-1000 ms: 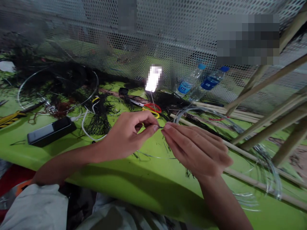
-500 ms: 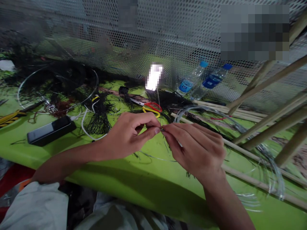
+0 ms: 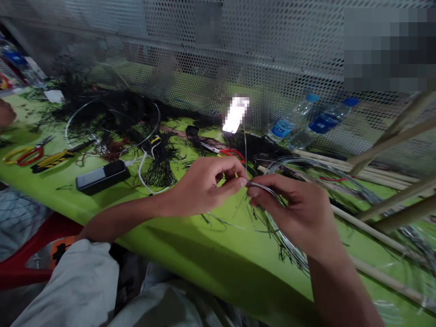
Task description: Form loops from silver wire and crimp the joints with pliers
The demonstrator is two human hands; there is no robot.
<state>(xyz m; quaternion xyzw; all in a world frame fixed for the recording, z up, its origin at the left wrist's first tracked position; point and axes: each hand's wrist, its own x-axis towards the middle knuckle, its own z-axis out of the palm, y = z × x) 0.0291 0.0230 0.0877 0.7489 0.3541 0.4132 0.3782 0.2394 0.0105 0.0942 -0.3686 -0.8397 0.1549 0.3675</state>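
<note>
My left hand (image 3: 216,186) is closed in a pinch, thumb against forefinger, on a thin silvery wire (image 3: 245,147). The tips of my right hand (image 3: 296,206) meet it there, also pinched on the wire. One strand rises from between the fingertips, and other strands curve below my right hand. A larger wire coil (image 3: 289,160) lies behind and to the right of that hand. Just beyond my fingers are red-handled scissors (image 3: 231,153), partly hidden. The exact join between the fingertips is too small to make out.
On the green table (image 3: 190,245) are a power bank (image 3: 102,177), yellow-black pliers (image 3: 52,161), a second pair of scissors (image 3: 27,154) and black netting (image 3: 160,170). A bright phone (image 3: 235,114) and water bottles (image 3: 329,122) stand by the mesh panel. Wooden poles (image 3: 391,200) lie right. Another person's hand (image 3: 6,113) shows far left.
The view has swung left, bringing in the second scissors and another person's hand. My right hand has turned and its fingers have shifted on the wire; my left keeps its pinch.
</note>
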